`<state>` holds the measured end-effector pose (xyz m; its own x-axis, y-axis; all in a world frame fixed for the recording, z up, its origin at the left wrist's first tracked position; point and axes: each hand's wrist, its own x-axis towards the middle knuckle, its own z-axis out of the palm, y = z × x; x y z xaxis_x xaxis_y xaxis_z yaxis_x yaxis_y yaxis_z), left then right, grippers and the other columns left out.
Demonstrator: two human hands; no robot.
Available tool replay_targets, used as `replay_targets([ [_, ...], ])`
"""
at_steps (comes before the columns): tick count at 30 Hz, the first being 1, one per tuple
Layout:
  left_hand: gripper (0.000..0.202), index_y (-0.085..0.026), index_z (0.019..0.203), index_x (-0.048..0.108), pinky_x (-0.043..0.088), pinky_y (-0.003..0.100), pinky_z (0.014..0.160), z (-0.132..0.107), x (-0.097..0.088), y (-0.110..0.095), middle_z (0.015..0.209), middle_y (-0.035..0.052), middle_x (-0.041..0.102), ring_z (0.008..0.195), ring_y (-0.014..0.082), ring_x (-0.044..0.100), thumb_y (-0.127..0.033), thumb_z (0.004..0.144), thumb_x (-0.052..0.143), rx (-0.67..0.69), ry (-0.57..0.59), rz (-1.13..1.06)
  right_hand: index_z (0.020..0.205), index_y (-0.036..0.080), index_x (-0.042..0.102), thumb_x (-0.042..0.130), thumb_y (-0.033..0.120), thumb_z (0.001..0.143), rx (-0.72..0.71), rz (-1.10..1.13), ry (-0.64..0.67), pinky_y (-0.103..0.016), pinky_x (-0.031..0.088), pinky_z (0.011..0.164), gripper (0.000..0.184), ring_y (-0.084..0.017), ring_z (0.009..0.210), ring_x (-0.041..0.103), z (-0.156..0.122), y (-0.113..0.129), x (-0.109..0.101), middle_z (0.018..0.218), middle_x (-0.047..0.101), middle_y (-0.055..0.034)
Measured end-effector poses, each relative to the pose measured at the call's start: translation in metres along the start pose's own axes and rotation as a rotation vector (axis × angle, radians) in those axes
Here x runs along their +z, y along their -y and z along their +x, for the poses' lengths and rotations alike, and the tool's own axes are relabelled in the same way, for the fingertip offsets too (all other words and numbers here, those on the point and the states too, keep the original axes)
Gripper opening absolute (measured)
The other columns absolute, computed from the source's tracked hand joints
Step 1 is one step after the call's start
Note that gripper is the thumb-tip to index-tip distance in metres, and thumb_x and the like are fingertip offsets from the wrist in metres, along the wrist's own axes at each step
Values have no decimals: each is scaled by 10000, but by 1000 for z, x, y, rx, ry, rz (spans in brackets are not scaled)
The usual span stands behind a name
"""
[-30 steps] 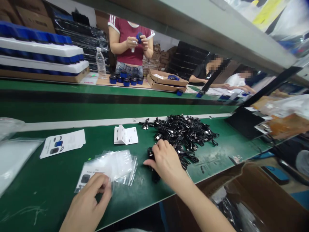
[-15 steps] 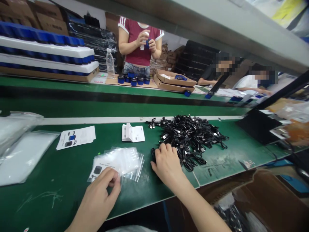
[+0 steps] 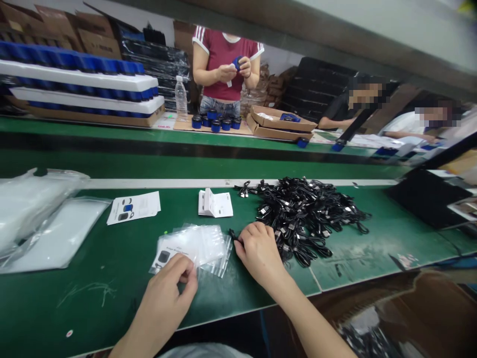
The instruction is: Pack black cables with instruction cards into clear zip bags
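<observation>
My left hand pinches the near edge of a clear plastic bag, which lies on a fanned stack of zip bags. Inside the top bag shows a printed leaflet with a picture of a dark speaker. Between the fingers of my right hand is a bundled black cable, mostly hidden by the hand. Just right of it spreads a large heap of black USB cables.
Printed cards and a folded leaflet stack lie behind the bags. Large plastic bags are at left. Across the bench, a person in a red shirt handles a blue item near blue speakers. A shelf beam crosses above.
My right hand has drawn the black cable from the heap's edge leftward toward the bags. My left hand keeps its pinch. The whole view has shifted slightly.
</observation>
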<state>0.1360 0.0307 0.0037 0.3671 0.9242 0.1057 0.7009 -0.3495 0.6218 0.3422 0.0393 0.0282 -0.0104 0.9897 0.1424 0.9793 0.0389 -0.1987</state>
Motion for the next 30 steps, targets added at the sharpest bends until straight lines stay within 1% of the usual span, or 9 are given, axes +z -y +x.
replay_targets([
  [3, 173, -228, 669, 427, 442, 206, 579, 0, -2, -2, 705, -46, 535, 608, 108, 575, -218, 836, 384, -12, 6, -2, 875, 155, 551, 402, 173, 916, 5, 211, -42, -309, 441, 763, 155, -183, 823, 578, -5, -1, 1, 836, 639, -62],
  [5, 170, -227, 677, 432, 440, 208, 571, 0, -3, -3, 720, -43, 541, 606, 107, 578, -209, 838, 380, -32, 12, 0, 930, 181, 489, 262, 237, 972, 47, 581, -29, -230, 449, 596, 238, -116, 586, 545, -14, 4, 0, 713, 590, 5],
  [8, 183, -224, 684, 447, 458, 230, 596, 0, -5, -5, 721, -28, 544, 626, 122, 577, -214, 848, 367, -31, 9, 6, 914, 198, 509, 313, 350, 963, 38, 1077, 125, -198, 414, 518, 253, -91, 493, 467, -30, 22, -3, 631, 516, 47],
  [12, 151, -214, 754, 523, 494, 250, 631, 0, -8, -5, 809, 13, 584, 704, 152, 605, -226, 827, 391, 10, -38, -23, 923, 193, 612, 394, 304, 935, -127, 1048, 301, -218, 449, 648, 245, -123, 646, 546, -42, 49, -5, 731, 612, 9],
  [18, 198, -206, 746, 568, 521, 266, 736, -6, -10, 1, 1082, 71, 589, 934, 187, 620, -278, 855, 419, -44, -144, -74, 1248, 234, 508, 336, 186, 941, -166, 817, 259, -285, 458, 807, 355, -193, 909, 621, -41, 55, -3, 1020, 667, -61],
  [21, 174, -203, 784, 577, 520, 274, 766, -11, -11, 2, 1110, 78, 586, 972, 187, 610, -267, 862, 435, 0, -190, -54, 1289, 207, 472, 354, 186, 931, -188, 647, 248, -314, 473, 791, 378, -209, 878, 629, -42, 57, 2, 995, 656, -97],
  [23, 152, -199, 824, 578, 503, 311, 814, -13, -10, 1, 1113, 83, 582, 985, 195, 598, -236, 860, 436, 75, -235, 19, 1205, 188, 536, 350, 188, 931, -192, 605, 241, -301, 485, 733, 331, -191, 789, 624, -41, 60, 3, 923, 641, -88],
  [26, 144, -198, 805, 575, 487, 353, 822, -16, -8, -4, 1108, 93, 558, 998, 219, 576, -214, 850, 438, 168, -292, 139, 1035, 171, 596, 399, 136, 896, -157, 745, 249, -277, 472, 768, 243, -162, 813, 592, -38, 59, -1, 898, 616, -59],
  [30, 172, -207, 752, 576, 502, 329, 759, -21, -9, -8, 1119, 91, 516, 958, 212, 581, -216, 850, 435, 173, -279, 181, 1157, 212, 552, 468, 13, 782, -204, 1141, 490, -257, 475, 815, 433, -141, 905, 577, -34, 43, -13, 1003, 597, -26],
])
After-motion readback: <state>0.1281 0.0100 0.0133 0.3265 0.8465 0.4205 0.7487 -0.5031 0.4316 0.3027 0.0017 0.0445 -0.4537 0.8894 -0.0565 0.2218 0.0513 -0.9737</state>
